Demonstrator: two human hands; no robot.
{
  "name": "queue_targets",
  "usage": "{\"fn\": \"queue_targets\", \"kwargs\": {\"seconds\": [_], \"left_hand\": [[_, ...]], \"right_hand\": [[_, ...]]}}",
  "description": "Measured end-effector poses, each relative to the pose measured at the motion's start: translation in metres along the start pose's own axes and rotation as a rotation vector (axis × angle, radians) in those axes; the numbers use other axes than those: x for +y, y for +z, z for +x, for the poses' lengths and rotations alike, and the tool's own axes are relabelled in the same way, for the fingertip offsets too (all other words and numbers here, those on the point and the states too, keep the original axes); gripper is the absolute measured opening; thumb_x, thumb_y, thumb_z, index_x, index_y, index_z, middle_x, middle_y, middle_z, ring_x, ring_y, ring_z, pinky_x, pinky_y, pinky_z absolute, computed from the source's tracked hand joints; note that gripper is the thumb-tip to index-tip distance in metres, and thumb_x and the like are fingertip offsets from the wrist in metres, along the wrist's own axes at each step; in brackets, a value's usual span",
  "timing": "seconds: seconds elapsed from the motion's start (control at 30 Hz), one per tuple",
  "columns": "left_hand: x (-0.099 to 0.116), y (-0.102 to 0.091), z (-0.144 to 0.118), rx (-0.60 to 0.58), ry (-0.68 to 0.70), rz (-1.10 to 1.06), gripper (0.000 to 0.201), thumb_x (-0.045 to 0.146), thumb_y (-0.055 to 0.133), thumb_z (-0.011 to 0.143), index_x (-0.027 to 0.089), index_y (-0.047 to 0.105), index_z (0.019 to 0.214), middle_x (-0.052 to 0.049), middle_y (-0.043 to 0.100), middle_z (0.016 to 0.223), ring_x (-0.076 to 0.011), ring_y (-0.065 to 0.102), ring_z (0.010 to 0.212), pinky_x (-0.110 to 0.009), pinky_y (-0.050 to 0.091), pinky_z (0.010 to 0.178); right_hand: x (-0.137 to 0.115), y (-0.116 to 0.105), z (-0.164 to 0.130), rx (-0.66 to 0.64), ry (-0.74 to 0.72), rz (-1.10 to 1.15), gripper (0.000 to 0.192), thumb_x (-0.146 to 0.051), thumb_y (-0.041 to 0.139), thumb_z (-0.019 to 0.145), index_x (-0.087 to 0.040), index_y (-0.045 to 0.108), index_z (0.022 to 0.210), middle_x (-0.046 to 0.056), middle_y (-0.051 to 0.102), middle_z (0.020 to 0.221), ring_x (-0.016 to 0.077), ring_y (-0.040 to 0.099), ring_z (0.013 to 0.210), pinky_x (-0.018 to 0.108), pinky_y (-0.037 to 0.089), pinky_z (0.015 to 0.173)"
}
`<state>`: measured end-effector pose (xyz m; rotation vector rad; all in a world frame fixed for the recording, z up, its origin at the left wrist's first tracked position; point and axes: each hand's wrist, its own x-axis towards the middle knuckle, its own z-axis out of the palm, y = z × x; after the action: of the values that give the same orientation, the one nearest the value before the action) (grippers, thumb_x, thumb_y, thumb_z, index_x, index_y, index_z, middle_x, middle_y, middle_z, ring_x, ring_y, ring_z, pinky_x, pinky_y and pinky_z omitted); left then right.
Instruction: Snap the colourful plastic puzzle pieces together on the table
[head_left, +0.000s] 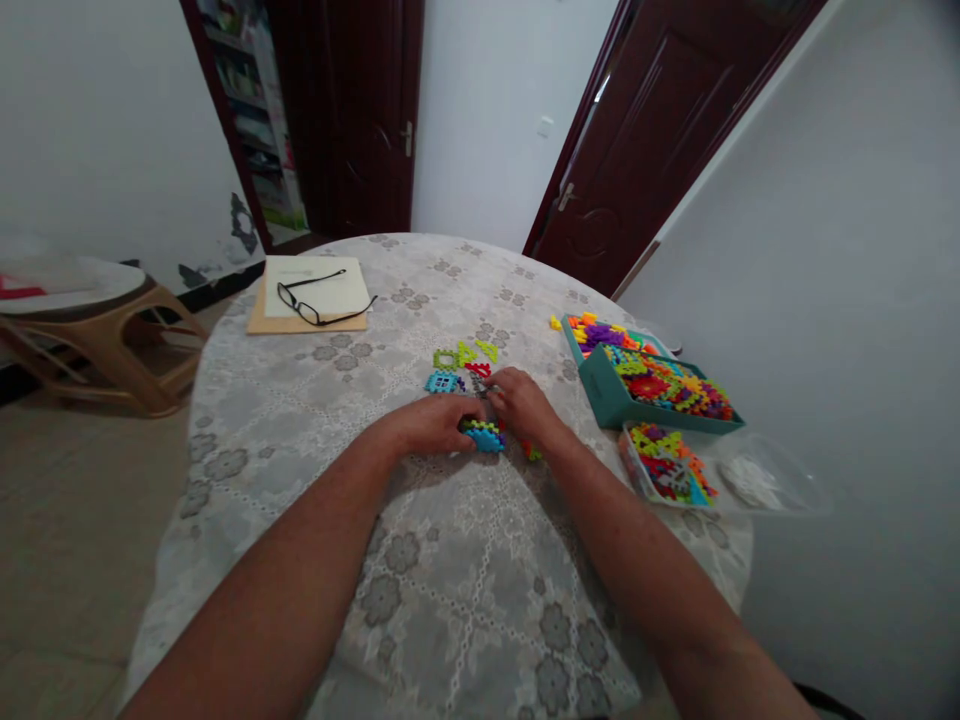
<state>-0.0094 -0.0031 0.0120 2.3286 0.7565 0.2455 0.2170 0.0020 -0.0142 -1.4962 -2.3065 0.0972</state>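
My left hand [444,424] is closed around a small assembly of toothed interlocking plastic blocks [486,438], blue in front with yellow-green and other colours behind. Close beside it my right hand [519,400] has its fingers pressed together at a small grey piece [478,384]; whether it grips that piece is hidden. Just beyond the hands lie a blue window-shaped block [444,382], a lime square frame block [445,359], lime triangle blocks [486,350] and a red block [478,369]. Some red and green blocks [531,451] lie partly behind my right wrist.
On the right of the table [420,600] stand a teal box [611,395] heaped with coloured blocks, another box [574,340] behind it, and a clear tub [637,465] with a transparent lid [795,480]. Black glasses [307,312] rest on papers [262,322] at the far left.
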Motion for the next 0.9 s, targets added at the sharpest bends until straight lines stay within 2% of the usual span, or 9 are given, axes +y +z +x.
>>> {"fn": "queue_targets", "kwargs": {"seconds": [0.07, 0.17, 0.27, 0.37, 0.47, 0.6, 0.7, 0.8, 0.9], "left_hand": [[0.001, -0.003, -0.003, -0.012, 0.011, -0.009, 0.03, 0.019, 0.071, 0.079, 0.023, 0.074, 0.108, -0.004, 0.074, 0.096, -0.0222, 0.064, 0.089, -0.034, 0.047, 0.084], [0.004, -0.008, -0.006, -0.061, 0.047, -0.047, 0.047, 0.015, 0.069, 0.078, 0.027, 0.075, 0.123, -0.002, 0.076, 0.102, -0.0202, 0.064, 0.088, -0.032, 0.047, 0.085], [0.006, -0.011, -0.008, -0.114, 0.055, -0.059, 0.053, 0.015, 0.07, 0.077, 0.03, 0.075, 0.128, -0.001, 0.077, 0.103, -0.019, 0.064, 0.087, -0.031, 0.046, 0.083], [0.007, -0.011, -0.009, -0.132, 0.038, -0.087, 0.054, 0.015, 0.071, 0.077, 0.03, 0.076, 0.128, 0.0, 0.078, 0.103, -0.0185, 0.065, 0.087, -0.029, 0.046, 0.08], [0.007, -0.01, -0.009, -0.156, 0.035, -0.12, 0.054, 0.015, 0.071, 0.078, 0.031, 0.075, 0.129, 0.002, 0.077, 0.101, -0.0176, 0.064, 0.085, -0.028, 0.045, 0.078], [0.005, -0.009, -0.009, -0.102, -0.002, -0.095, 0.033, 0.018, 0.073, 0.078, 0.025, 0.077, 0.11, 0.001, 0.075, 0.091, -0.0172, 0.06, 0.079, -0.029, 0.043, 0.075], [0.005, -0.009, -0.008, -0.036, -0.035, -0.079, 0.021, 0.022, 0.072, 0.08, 0.023, 0.074, 0.102, 0.001, 0.073, 0.088, -0.0171, 0.06, 0.078, -0.029, 0.042, 0.073], [0.004, -0.007, -0.005, 0.035, -0.063, -0.066, 0.02, 0.023, 0.069, 0.082, 0.024, 0.072, 0.102, 0.0, 0.072, 0.089, -0.0179, 0.06, 0.079, -0.029, 0.041, 0.074], [0.0, -0.003, -0.002, 0.109, -0.076, -0.017, 0.021, 0.023, 0.068, 0.082, 0.024, 0.071, 0.103, -0.002, 0.072, 0.093, -0.0195, 0.061, 0.082, -0.031, 0.041, 0.075]], "right_hand": [[-0.003, 0.002, -0.004, -0.027, -0.083, 0.075, 0.02, -0.015, 0.066, 0.097, -0.019, 0.076, 0.114, 0.011, 0.075, 0.117, 0.0249, 0.065, 0.114, 0.038, 0.046, 0.106], [-0.008, 0.004, -0.013, -0.047, -0.225, 0.149, 0.017, -0.025, 0.068, 0.101, -0.021, 0.075, 0.116, 0.01, 0.074, 0.121, 0.0247, 0.065, 0.117, 0.038, 0.044, 0.107], [-0.013, 0.006, -0.019, -0.056, -0.256, 0.115, 0.022, -0.034, 0.068, 0.102, -0.021, 0.074, 0.118, 0.011, 0.072, 0.124, 0.0266, 0.062, 0.119, 0.041, 0.042, 0.107], [-0.014, 0.008, -0.021, -0.061, -0.198, 0.066, 0.021, -0.039, 0.069, 0.101, -0.02, 0.073, 0.11, 0.011, 0.072, 0.114, 0.0267, 0.061, 0.111, 0.04, 0.044, 0.102], [-0.012, 0.011, -0.024, -0.005, -0.151, 0.079, 0.02, -0.038, 0.069, 0.099, -0.02, 0.071, 0.108, 0.011, 0.071, 0.109, 0.0276, 0.061, 0.107, 0.041, 0.046, 0.1], [-0.007, 0.011, -0.029, 0.173, -0.121, 0.226, 0.032, -0.027, 0.068, 0.093, -0.019, 0.066, 0.124, 0.014, 0.07, 0.121, 0.0284, 0.061, 0.116, 0.044, 0.047, 0.105], [-0.003, 0.005, -0.033, 0.233, -0.022, 0.329, 0.033, -0.025, 0.066, 0.089, -0.02, 0.067, 0.122, 0.012, 0.07, 0.119, 0.0261, 0.064, 0.113, 0.041, 0.051, 0.101], [0.001, -0.009, -0.035, 0.187, 0.136, 0.499, 0.029, -0.029, 0.064, 0.088, -0.021, 0.069, 0.116, 0.007, 0.072, 0.108, 0.0215, 0.066, 0.096, 0.034, 0.053, 0.085], [0.002, -0.025, -0.039, -0.003, 0.218, 0.762, 0.028, -0.037, 0.061, 0.091, -0.021, 0.068, 0.112, 0.002, 0.071, 0.092, 0.017, 0.063, 0.078, 0.029, 0.049, 0.072]]}}
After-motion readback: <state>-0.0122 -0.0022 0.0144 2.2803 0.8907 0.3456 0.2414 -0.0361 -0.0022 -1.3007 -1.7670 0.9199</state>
